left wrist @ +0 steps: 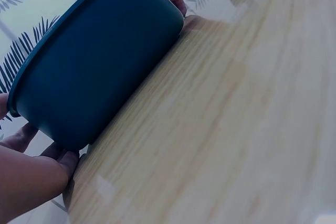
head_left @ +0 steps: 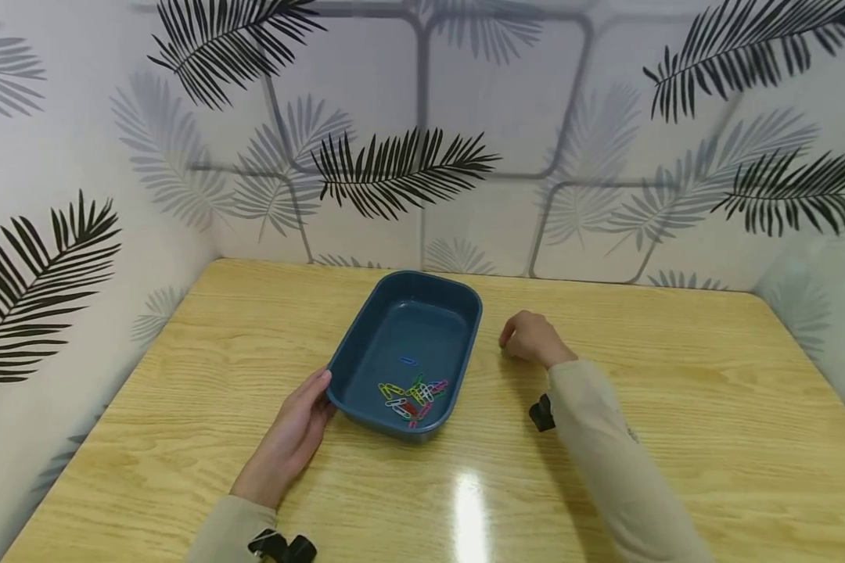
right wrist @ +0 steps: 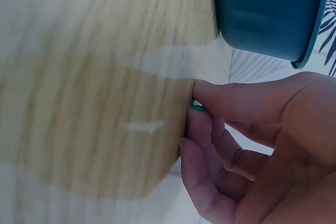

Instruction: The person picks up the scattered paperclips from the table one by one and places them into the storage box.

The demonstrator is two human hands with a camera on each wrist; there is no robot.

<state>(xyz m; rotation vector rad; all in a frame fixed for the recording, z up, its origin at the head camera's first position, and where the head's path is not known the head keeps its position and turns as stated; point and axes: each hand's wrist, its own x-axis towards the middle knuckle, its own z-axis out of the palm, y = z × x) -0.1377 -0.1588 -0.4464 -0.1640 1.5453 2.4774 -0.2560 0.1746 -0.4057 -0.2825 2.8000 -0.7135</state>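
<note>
A dark blue plastic basin (head_left: pixel 410 288) with rounded corners stands on the table, and several coloured paper clips (head_left: pixel 417 392) lie in its near end. My left hand (head_left: pixel 297 434) holds the basin at its near left corner. In the left wrist view the thumb is up at the rim while the fingers (left wrist: pixel 62 162) are bent against the lower wall. To the right of the basin, low over the tabletop, my right hand (head_left: pixel 533 338) pinches a green paper clip (right wrist: pixel 197 106) between thumb and index finger. Only a small loop of that clip shows.
The wooden table (head_left: pixel 676 367) spreads out on both sides of the basin. A lone blue paper clip (head_left: pixel 408 360) lies apart from the others, nearer the basin's middle. Behind the table hangs a pale leaf-patterned backdrop (head_left: pixel 366 86). Small black devices sit at both wrists.
</note>
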